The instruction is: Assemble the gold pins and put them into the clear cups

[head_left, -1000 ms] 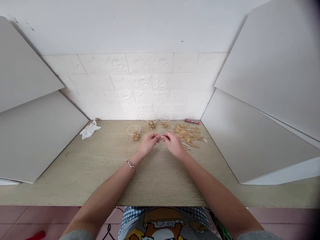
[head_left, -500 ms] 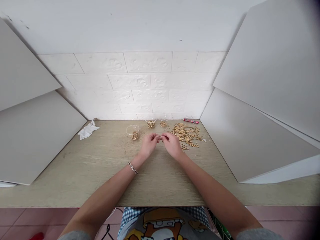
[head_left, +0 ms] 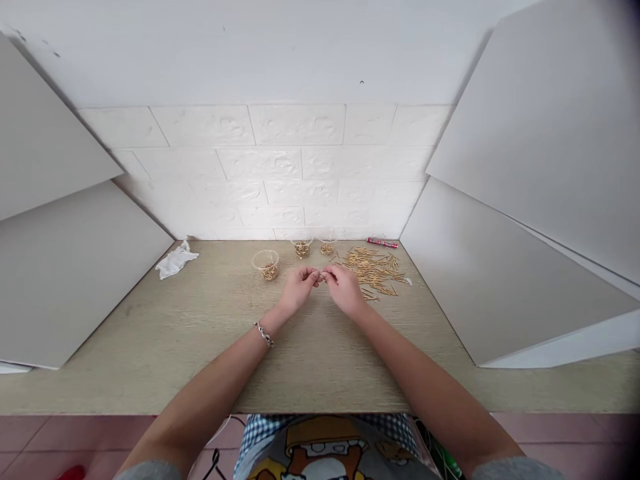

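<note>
My left hand (head_left: 299, 288) and my right hand (head_left: 343, 288) meet over the middle of the table, fingertips pinched together and almost touching. Whatever lies between the fingertips is too small and too covered to name. Just right of my right hand spreads a loose pile of thin gold-coloured metal sticks (head_left: 373, 270). To the left of my left hand stands a clear plastic cup (head_left: 265, 259) with small gold pieces inside. Two more clear cups, one with gold pieces (head_left: 302, 251) and one with fewer pieces (head_left: 327, 249), sit behind my hands.
A crumpled white tissue (head_left: 177, 260) lies at the back left of the wooden table (head_left: 200, 347). A red tube-shaped item (head_left: 383, 243) rests by the back wall. Grey-white panels (head_left: 525, 267) stand along both sides, and a white brick-patterned wall (head_left: 300, 167) closes the back.
My left wrist has shifted very slightly to the left. Both hands stay pinched together in the same place, and the objects on the table have not moved.
</note>
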`<action>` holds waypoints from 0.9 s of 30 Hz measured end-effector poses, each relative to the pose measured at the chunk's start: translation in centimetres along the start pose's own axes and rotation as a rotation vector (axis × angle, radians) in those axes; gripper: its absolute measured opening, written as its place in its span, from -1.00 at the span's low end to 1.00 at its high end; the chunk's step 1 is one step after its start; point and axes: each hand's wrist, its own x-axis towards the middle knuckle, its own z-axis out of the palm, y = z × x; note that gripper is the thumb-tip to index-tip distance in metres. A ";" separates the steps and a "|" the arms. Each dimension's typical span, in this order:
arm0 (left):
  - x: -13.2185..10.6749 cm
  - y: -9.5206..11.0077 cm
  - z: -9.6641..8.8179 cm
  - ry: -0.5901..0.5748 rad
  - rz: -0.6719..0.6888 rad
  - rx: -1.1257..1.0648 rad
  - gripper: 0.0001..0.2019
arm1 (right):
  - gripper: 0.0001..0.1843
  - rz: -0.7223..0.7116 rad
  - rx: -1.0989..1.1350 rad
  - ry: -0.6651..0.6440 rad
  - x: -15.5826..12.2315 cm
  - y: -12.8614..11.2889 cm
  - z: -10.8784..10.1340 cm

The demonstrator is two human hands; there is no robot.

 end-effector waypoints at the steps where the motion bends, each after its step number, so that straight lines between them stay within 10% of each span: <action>1: 0.0 0.0 0.1 0.002 -0.009 -0.023 -0.81 | -0.83 -0.011 -0.018 0.013 0.0 0.0 0.1; 16: -0.5 0.6 -0.1 0.098 0.093 0.252 -0.82 | -0.80 0.091 0.049 0.088 -0.6 -0.3 1.0; 27: -0.4 1.1 -0.8 0.086 -0.021 0.071 -0.76 | -0.73 0.095 0.147 0.091 -0.1 0.1 0.3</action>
